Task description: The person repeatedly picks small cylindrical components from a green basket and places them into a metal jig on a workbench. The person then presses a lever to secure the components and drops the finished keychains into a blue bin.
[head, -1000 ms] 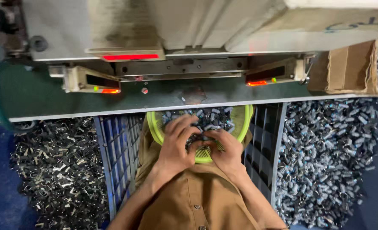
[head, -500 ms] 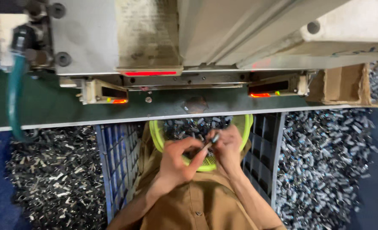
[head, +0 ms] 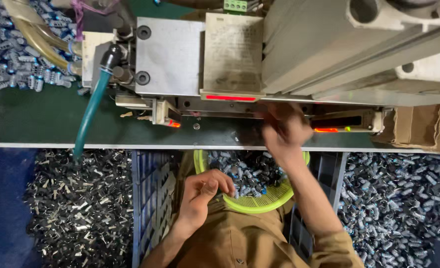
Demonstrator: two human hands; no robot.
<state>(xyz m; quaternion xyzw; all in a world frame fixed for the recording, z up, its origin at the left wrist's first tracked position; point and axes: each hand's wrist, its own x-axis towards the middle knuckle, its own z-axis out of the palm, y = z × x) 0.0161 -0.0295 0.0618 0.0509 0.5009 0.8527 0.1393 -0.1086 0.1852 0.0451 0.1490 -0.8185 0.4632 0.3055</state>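
Observation:
A yellow-green mesh basket (head: 252,206) sits in my lap, holding several small dark cylindrical parts (head: 244,173). My left hand (head: 197,196) rests at the basket's left rim with its fingers curled in; nothing shows between them. My right hand (head: 284,130) is raised over the green bench edge and reaches under the grey metal machine (head: 230,54), between its two red-lit slots. It is motion-blurred, so whatever it may hold is hidden.
A teal hose (head: 88,116) runs down across the green bench top (head: 46,119). A cardboard box (head: 418,126) stands at the right. Blue crate walls (head: 150,198) flank my lap. Heaps of small metal pieces (head: 76,198) lie left, cylindrical parts (head: 403,198) right.
Both hands were together over the basket, handling a small part. My right hand has since risen to the machine's front, and my left hand has dropped to the basket's left rim.

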